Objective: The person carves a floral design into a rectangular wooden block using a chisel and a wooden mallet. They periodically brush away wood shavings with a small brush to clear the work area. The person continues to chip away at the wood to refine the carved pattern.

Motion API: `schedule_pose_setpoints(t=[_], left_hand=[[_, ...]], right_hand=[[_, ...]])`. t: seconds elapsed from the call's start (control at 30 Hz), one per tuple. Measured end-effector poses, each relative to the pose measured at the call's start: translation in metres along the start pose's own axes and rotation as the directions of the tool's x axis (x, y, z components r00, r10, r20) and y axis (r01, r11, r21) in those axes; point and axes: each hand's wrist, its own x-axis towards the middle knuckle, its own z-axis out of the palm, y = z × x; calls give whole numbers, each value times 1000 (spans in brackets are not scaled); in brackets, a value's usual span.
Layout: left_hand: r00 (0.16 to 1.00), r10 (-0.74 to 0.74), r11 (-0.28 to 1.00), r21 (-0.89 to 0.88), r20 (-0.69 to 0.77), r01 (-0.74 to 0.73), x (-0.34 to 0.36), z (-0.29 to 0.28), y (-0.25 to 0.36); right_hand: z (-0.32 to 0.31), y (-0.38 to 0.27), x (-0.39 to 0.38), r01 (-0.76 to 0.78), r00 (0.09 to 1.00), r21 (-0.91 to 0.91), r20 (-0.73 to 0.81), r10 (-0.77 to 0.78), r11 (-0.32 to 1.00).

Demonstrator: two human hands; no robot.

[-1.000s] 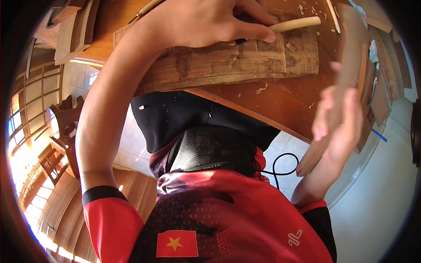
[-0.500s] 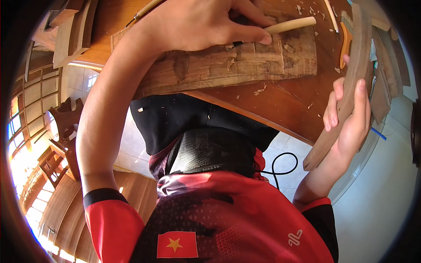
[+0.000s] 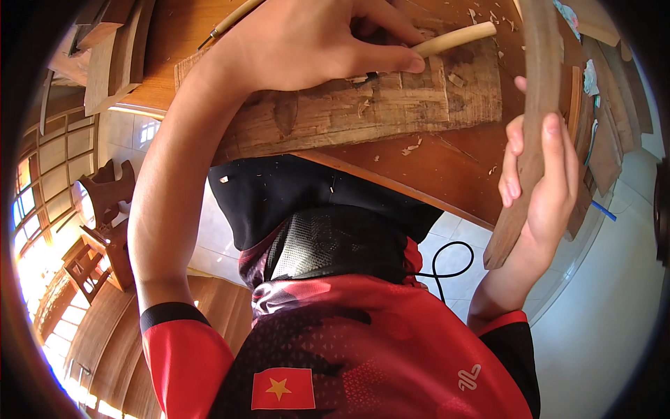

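Hands: left (image 3: 314, 42) grips chisel (image 3: 453, 38) on plank (image 3: 363, 105); right (image 3: 541, 181) holds wooden mallet (image 3: 537, 84).

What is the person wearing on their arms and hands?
Both hands, the left hand and the right hand, are bare, with no gloves, rings or watch showing. The arms are bare up to short red sleeves with black bands at the edge.

Strong daylight enters from the tall wood-framed windows (image 3: 35, 209) at lower left, blown out to white glare near the rim. The reddish-brown wooden tabletop (image 3: 433, 167) is evenly lit and sharp. Heavy fisheye bend curves straight edges; a black vignette rings the frame. The pale tiled floor (image 3: 614, 314) at right looks soft, slightly washed.
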Motion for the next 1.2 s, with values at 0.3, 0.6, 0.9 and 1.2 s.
schedule_pose_setpoints(t=[0.3,0.6,0.9,1.2], left_hand=[[972,-236,922,-318,-5,222,-8,-6,-10],[995,-23,940,-341,-94,-10,-9,2,-27],[993,2,982,-187,-116,-24,-4,5,-20],[995,-12,998,-62,-99,6,-1,2,-13]], right_hand=[[2,5,-2,-26,999,-78,40,29,997],[1,5,-10,-23,998,-69,49,26,997],[3,-4,-8,42,999,-21,31,-42,999],[6,-2,-1,79,996,-16,-35,-80,997]])
